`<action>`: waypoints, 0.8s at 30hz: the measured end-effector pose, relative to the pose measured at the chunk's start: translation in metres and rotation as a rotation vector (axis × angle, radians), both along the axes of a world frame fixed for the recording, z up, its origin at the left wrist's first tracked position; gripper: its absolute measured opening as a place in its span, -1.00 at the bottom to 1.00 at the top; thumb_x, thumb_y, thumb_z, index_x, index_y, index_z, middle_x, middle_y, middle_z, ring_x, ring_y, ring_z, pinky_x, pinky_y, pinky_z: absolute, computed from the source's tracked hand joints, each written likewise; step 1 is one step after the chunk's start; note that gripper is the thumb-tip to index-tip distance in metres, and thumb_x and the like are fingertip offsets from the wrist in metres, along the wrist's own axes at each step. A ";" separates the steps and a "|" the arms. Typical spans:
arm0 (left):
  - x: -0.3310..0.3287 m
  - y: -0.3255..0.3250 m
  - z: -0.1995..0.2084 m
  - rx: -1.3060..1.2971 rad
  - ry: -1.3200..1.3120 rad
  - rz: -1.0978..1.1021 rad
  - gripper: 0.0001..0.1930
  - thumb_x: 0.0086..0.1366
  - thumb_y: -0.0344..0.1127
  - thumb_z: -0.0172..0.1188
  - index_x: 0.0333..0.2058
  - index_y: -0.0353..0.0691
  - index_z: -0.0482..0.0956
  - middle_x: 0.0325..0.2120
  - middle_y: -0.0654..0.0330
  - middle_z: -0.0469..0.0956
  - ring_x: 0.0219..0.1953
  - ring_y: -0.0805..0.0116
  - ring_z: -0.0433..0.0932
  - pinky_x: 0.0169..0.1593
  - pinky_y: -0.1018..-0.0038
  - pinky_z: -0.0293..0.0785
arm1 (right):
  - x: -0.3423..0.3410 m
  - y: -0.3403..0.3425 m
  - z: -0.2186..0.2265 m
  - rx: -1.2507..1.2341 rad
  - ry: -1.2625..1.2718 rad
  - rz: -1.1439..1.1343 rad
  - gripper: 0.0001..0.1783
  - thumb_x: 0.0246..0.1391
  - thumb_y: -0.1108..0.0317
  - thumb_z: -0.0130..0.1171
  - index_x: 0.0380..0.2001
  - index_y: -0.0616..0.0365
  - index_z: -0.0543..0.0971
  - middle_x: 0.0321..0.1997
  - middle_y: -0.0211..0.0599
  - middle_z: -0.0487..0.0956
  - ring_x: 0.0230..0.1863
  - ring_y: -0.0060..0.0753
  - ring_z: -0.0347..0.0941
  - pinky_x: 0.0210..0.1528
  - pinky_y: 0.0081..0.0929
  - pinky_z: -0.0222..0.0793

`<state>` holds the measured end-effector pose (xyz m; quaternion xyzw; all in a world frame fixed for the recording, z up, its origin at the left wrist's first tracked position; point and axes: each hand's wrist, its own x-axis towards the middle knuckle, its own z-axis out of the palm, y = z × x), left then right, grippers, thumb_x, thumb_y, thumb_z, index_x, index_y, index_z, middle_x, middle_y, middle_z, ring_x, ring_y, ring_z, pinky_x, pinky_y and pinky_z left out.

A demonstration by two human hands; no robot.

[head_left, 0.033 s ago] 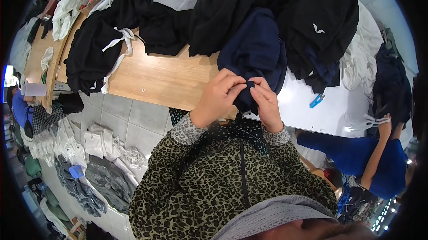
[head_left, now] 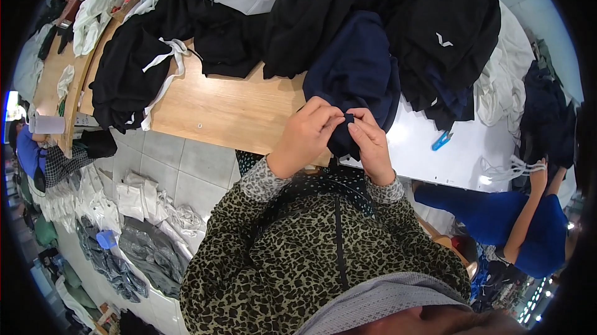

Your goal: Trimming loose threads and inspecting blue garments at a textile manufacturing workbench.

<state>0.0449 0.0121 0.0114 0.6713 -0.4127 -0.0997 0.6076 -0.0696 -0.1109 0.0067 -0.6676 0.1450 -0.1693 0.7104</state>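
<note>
Left hand [head_left: 303,131]: I have thumb and forefinger pinched at the left side of a small dark tip of cloth [head_left: 349,118]; the pads are hidden, so I can't tell how hard they press.
Right hand [head_left: 373,144]: thumb and forefinger grasp the same tip from the right, close beside the left fingertips.
Navy garment [head_left: 351,55]: bunched in front of me where the wooden tabletop [head_left: 224,108] meets the white tabletop [head_left: 426,161], most of it beyond the hands, a smaller part hanging below them.
Pinch: as I judge it, this is fine fingertip work; I would use light, even pressure, one hand anchoring while the other makes small adjustments, so the fabric doesn't pucker.
Slack: I would let the bulk rest on the table, so its weight doesn't drag on the tip.
Sight line: dark cloth on dark cloth; I can't make out any stitch or thread, so tilting the tip toward the camera would help.
Black garments [head_left: 311,30]: crowded against the navy one; I'd watch that no edge gets drawn in.
Blue snips [head_left: 442,141]: lying on the white surface to the right, apart from both hands.
</note>
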 end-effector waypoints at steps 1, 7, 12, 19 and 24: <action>-0.001 -0.002 -0.001 0.033 -0.146 0.030 -0.90 0.14 -0.50 0.19 -0.38 -0.34 0.46 -0.47 0.24 0.43 -0.49 0.53 0.39 -0.43 0.61 0.32 | -0.001 -0.001 -0.001 -0.039 0.006 0.008 -0.77 0.16 0.46 0.01 -0.22 0.47 0.50 -0.10 -0.34 0.38 -0.13 -0.56 0.27 -0.05 -0.72 0.13; 0.008 0.002 -0.004 -0.040 0.825 0.048 -0.90 0.28 -0.37 0.09 -0.39 -0.26 0.43 -0.57 0.38 0.33 -0.56 0.60 0.32 -0.55 0.65 0.25 | -0.002 0.002 -0.004 0.069 0.011 -0.027 -0.76 0.16 0.46 0.01 -0.20 0.47 0.50 -0.09 -0.33 0.38 -0.11 -0.56 0.27 -0.04 -0.71 0.13; 0.016 0.011 -0.009 -0.153 1.088 -0.157 -0.89 0.29 -0.35 0.09 -0.29 -0.26 0.45 -0.57 0.42 0.31 -0.58 0.71 0.21 -0.59 0.76 0.09 | -0.002 0.001 -0.007 0.301 -0.012 -0.035 -0.76 0.17 0.47 0.00 -0.20 0.47 0.51 -0.07 -0.34 0.38 -0.09 -0.57 0.28 -0.01 -0.72 0.13; 0.004 0.012 0.001 0.001 0.764 -0.150 -0.83 0.19 -0.46 0.19 -0.22 -0.34 0.51 -0.50 0.39 0.42 -0.49 0.71 0.33 -0.44 0.76 0.27 | -0.003 -0.001 -0.006 0.232 -0.029 -0.007 -0.77 0.15 0.48 0.02 -0.21 0.45 0.52 -0.04 -0.33 0.36 -0.08 -0.57 0.29 0.00 -0.71 0.15; -0.003 0.008 -0.013 0.015 0.525 -0.100 -0.85 0.15 -0.53 0.20 -0.27 -0.36 0.53 -0.44 0.33 0.49 -0.42 0.64 0.42 -0.35 0.70 0.36 | 0.001 0.001 0.008 -0.061 -0.006 -0.167 -0.77 -0.01 0.58 0.19 -0.23 0.35 0.48 -0.13 -0.39 0.34 -0.24 -0.65 0.32 -0.18 -0.71 0.26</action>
